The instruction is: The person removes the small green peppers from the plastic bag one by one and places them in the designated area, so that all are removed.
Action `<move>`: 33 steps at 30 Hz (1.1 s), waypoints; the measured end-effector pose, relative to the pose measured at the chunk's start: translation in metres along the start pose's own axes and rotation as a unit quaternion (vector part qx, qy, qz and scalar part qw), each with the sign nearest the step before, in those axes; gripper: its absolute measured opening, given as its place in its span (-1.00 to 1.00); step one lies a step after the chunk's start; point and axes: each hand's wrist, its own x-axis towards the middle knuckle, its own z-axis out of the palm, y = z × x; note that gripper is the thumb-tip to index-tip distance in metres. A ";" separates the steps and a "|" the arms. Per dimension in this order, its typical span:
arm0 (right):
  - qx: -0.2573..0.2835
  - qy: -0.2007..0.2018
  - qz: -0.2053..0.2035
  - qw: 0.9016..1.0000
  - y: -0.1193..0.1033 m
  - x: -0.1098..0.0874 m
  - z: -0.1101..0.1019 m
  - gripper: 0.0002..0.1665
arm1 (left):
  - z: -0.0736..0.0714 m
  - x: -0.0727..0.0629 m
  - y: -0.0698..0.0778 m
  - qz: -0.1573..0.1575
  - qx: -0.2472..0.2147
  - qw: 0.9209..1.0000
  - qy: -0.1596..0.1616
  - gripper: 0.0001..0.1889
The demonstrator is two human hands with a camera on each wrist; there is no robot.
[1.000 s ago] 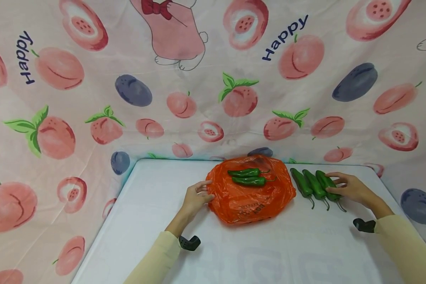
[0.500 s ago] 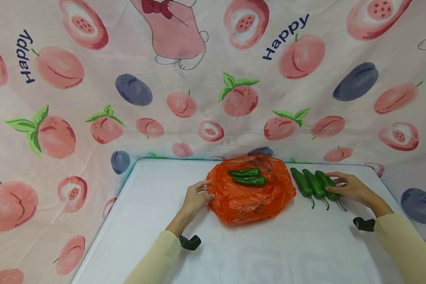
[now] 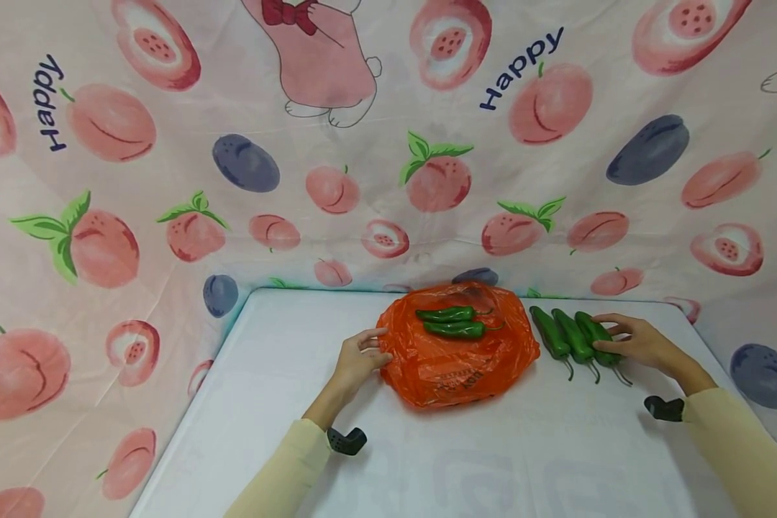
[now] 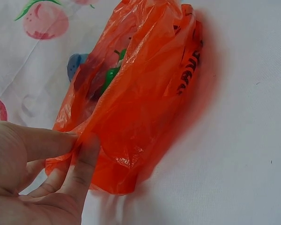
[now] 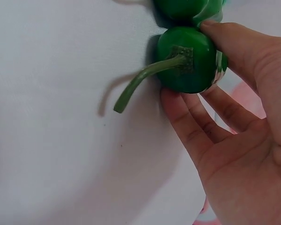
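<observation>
My left hand (image 3: 356, 363) pinches the left edge of an orange-red plastic bag (image 3: 453, 370) between thumb and fingers; the left wrist view shows the thin film (image 4: 126, 117) caught there. Two green peppers (image 3: 455, 329) lie side by side on or inside the bag's opening, stems to the right. Over on the right, three more green peppers stand in a slanted row. Around the rightmost pepper (image 3: 592, 331) my right hand (image 3: 641, 345) curls its thumb and fingers. The right wrist view has this pepper's stem end (image 5: 185, 61) facing the camera, with the neighbouring pepper (image 5: 187, 7) touching it.
A white table (image 3: 285, 331) carries everything. Behind it hangs a pink cloth (image 3: 362, 144) printed with peaches and plums, close to the table's back edge. The two other loose peppers (image 3: 550, 334) lie between the bag and my right hand.
</observation>
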 end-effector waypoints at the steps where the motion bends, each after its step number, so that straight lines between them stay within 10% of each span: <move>1: -0.003 -0.001 -0.001 1.000 0.000 0.001 0.000 -0.15 | 0.000 0.000 0.000 0.000 0.000 1.000 -0.001 -0.46; 33: 0.005 -0.043 -0.035 0.998 -0.017 -0.010 -0.019 -0.20 | -0.003 0.002 0.001 0.001 0.004 1.000 -0.004 -0.47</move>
